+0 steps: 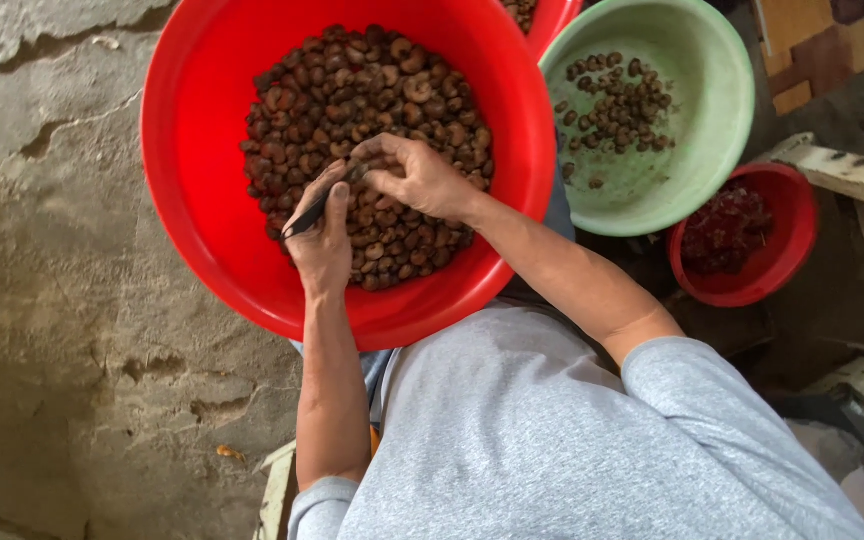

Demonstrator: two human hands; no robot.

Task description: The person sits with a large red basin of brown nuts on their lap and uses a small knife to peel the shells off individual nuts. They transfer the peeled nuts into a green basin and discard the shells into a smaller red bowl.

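Note:
A large red basin (202, 150) holds a heap of brown nuts in dark skins (352, 90). Both my hands are over the heap. My left hand (322, 245) grips a thin dark blade or pick (314, 208) that points toward my right hand. My right hand (417, 180) is curled with fingertips pinched on a nut (364, 172) at the tool's tip; the nut is mostly hidden by the fingers. I wear a grey long-sleeved shirt with the sleeves pushed up.
A pale green basin (712, 150) at the upper right holds a thin scatter of nuts. A smaller red bowl (787, 250) with dark reddish scraps sits below it. Another red basin's rim (552, 20) shows at the top. Cracked concrete floor (72, 300) lies left; wooden planks (852, 175) lie right.

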